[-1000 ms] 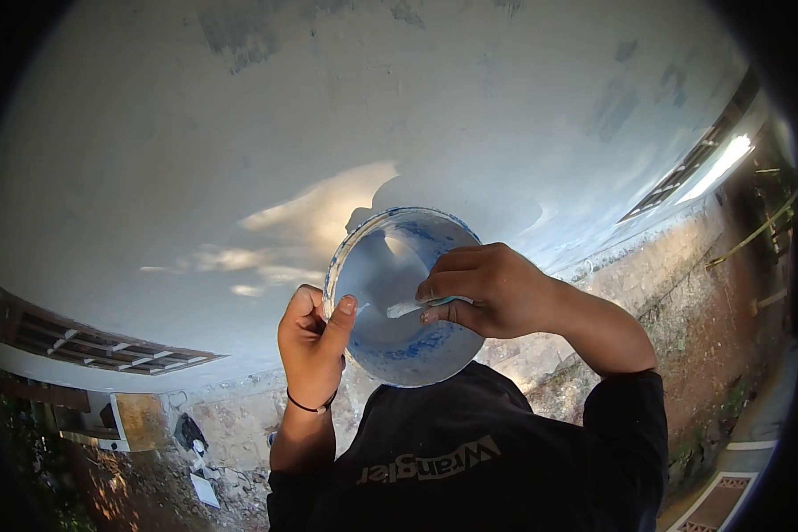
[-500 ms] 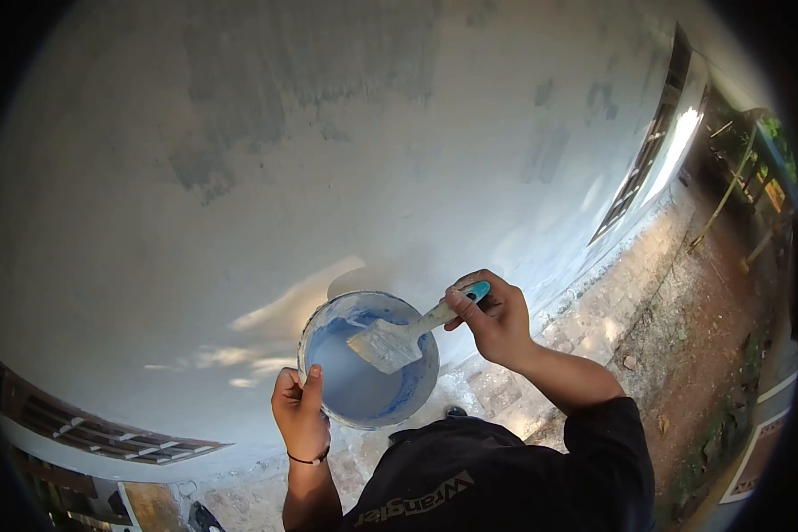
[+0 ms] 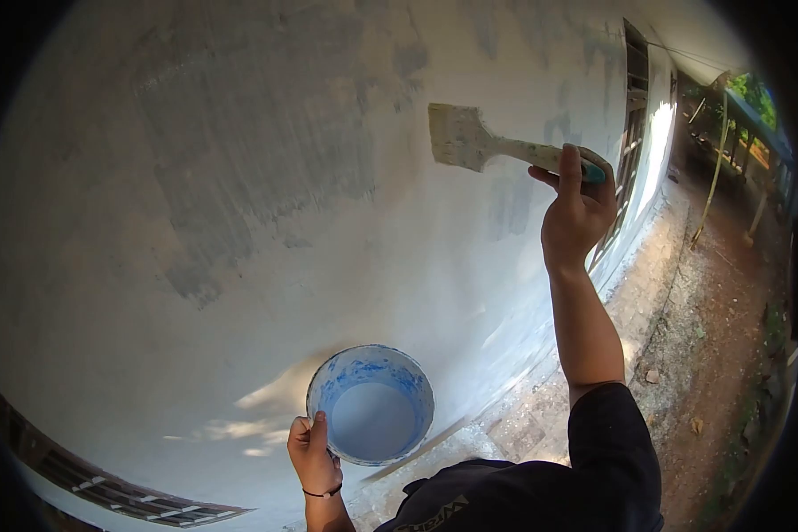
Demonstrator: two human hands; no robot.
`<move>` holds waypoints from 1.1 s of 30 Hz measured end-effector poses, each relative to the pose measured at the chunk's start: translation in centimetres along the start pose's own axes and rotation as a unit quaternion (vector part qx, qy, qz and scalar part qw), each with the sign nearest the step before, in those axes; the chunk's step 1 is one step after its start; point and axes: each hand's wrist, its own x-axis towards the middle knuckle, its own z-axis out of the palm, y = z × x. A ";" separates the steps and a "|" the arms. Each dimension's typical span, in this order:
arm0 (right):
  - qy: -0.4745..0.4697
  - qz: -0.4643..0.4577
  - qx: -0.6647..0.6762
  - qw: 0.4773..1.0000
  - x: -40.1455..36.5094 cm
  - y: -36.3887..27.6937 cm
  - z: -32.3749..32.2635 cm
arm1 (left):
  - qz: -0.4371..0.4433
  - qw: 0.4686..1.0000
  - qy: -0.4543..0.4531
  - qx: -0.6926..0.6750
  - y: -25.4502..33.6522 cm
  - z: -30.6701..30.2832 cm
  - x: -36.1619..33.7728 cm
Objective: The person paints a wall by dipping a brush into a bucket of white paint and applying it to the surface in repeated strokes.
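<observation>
My right hand is closed round the handle of a wide paintbrush, raised in front of the wall. The brush's bristles point left, and the teal end of its handle shows at my palm. Low in the view, my left hand grips the rim of a paint bucket, thumb over the edge. Pale blue paint lies in the bucket, with darker blue smears round its inner wall. Grey, streaky patches cover part of the whitish wall to the left of the brush.
A barred window is set in the wall on the right, and another barred opening shows at lower left. A stone ledge runs along the wall's foot, beside a dirt path.
My right hand has lifted the paintbrush from over the bucket up and right, to in front of the wall. The bucket in my left hand sits lower in view.
</observation>
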 end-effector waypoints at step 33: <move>0.078 0.007 0.075 0.994 2.3 3.5 -2.7 | -0.023 0.998 0.038 0.032 -0.5 0.6 0.0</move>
